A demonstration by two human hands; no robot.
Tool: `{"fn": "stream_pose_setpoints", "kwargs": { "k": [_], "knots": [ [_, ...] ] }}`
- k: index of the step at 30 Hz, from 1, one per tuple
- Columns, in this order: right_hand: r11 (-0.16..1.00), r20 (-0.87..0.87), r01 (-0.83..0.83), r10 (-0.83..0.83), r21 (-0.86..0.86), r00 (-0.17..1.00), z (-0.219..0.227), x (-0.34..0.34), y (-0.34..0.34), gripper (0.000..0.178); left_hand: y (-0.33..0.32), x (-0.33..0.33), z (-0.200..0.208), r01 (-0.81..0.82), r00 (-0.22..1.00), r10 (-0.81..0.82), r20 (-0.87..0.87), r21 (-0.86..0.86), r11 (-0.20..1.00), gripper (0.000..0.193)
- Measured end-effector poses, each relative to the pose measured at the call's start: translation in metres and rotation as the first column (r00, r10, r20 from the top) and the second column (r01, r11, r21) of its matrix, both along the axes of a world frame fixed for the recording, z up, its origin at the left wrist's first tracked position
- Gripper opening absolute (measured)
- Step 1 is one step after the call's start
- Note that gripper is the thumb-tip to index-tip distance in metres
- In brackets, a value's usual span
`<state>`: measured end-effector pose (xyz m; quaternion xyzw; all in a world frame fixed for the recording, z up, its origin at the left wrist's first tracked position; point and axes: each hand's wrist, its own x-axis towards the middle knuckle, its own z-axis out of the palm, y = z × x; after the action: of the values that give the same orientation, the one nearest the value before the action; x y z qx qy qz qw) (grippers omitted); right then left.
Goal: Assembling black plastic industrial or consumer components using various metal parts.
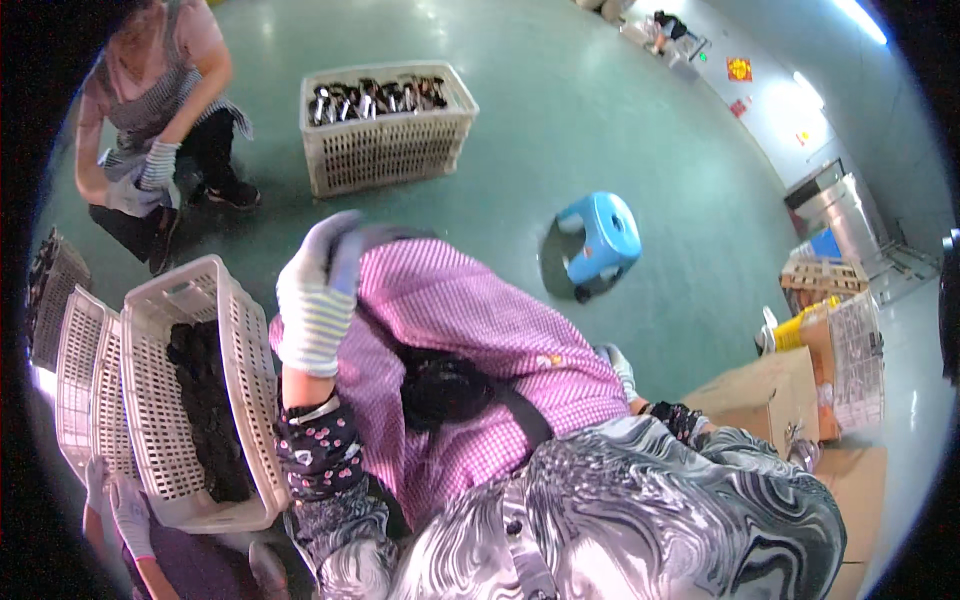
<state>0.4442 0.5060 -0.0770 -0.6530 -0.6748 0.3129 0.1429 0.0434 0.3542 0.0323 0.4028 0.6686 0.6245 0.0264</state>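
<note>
Our left hand (318,295) is blurred by the pink apron (470,285); we can't tell its opening or hold (likewise our half-hidden right hand (621,373)). If we shift, the dark bundle (445,390) in our lap could slide off.

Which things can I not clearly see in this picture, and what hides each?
In the head view:
Left hand: motion blur smears the fingers; any held thing is unclear.
Right hand: the pink checked apron hides part of it.
Dark thing amid the apron: shadow hides its kind.
Dark pieces in the near white crate: too dark to tell apart.
Co-worker, upper left: the picture's edge cuts off the head.
</note>
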Motion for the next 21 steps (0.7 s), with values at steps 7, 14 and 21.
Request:
{"fn": "stream_pose_setpoints", "kwargs": {
  "k": [7, 14, 21],
  "knots": [
    [0.998, -0.049, 0.024, -0.027, -0.061, 0.998, -0.042, 0.036, -0.001, 0.029, 0.070, 0.115, 0.045, 0.745, 0.510, -0.816, -0.272, -0.335, 0.577, 0.028],
    [0.956, -0.286, -0.018, -0.069, -0.291, 0.956, -0.053, 0.018, -0.012, 0.033, 0.134, 0.214, -0.012, 0.861, 0.097, -0.972, -0.214, -0.471, 0.190, 0.044],
    [0.876, -0.200, -0.057, -0.046, -0.479, 0.979, -0.043, -0.004, -0.005, 0.030, 0.146, 0.215, -0.053, 0.802, -0.039, -0.999, 0.028, -0.595, -0.048, 0.038]
  ]
}}
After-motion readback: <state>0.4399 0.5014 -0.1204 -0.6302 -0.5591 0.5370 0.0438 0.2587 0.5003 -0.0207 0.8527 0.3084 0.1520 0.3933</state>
